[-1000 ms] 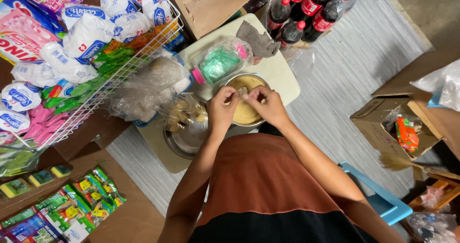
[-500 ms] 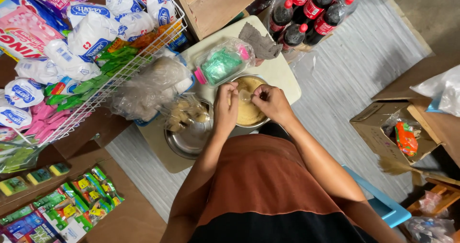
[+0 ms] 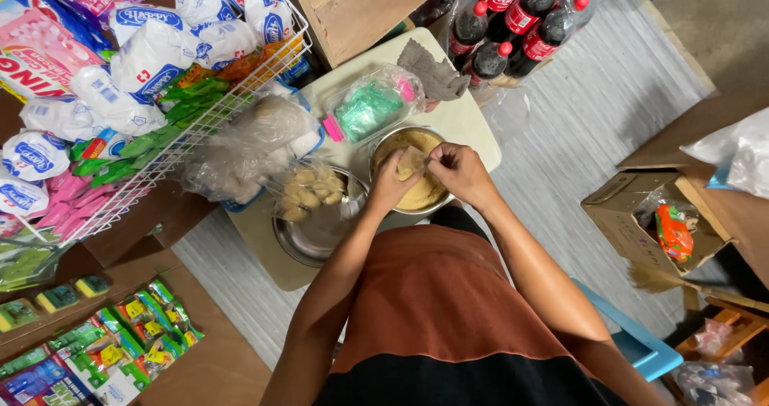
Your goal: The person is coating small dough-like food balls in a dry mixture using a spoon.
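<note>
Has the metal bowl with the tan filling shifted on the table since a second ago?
No. The metal bowl sits in the same place beside the grey rag and green packet; both hands stay over it.

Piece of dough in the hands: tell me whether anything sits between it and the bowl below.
Nothing visible does. Left hand and right hand pinch the dough piece directly over the open metal bowl.

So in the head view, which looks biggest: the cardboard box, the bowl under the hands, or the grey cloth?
1. Cardboard box, though it stands lower, off the table.
2. Bowl beneath the hands.
3. Grey cloth, clearly smallest.
</note>
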